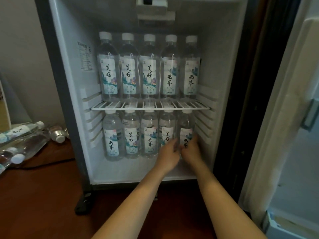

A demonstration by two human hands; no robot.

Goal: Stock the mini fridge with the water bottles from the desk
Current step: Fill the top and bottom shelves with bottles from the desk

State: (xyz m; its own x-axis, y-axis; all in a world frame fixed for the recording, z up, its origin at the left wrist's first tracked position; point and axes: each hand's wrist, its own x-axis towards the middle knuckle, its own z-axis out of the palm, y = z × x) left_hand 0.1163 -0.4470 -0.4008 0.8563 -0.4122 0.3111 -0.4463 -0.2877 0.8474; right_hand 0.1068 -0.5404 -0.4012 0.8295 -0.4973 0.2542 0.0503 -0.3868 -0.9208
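The open mini fridge [69, 94] holds two rows of upright water bottles. Several stand on the wire shelf [150, 107], several more on the fridge floor below. Both hands reach into the lower row at the right. My left hand [170, 155] and my right hand [191, 150] wrap around the lower part of the rightmost bottom bottle [186, 128], one on each side. That bottle stands upright close to the right inner wall. Its base is hidden behind my hands.
Several more water bottles [25, 137] lie on their sides on the brown wooden desk [43, 195] left of the fridge. A dark cable runs under them. The white fridge door [293, 118] stands open at the right.
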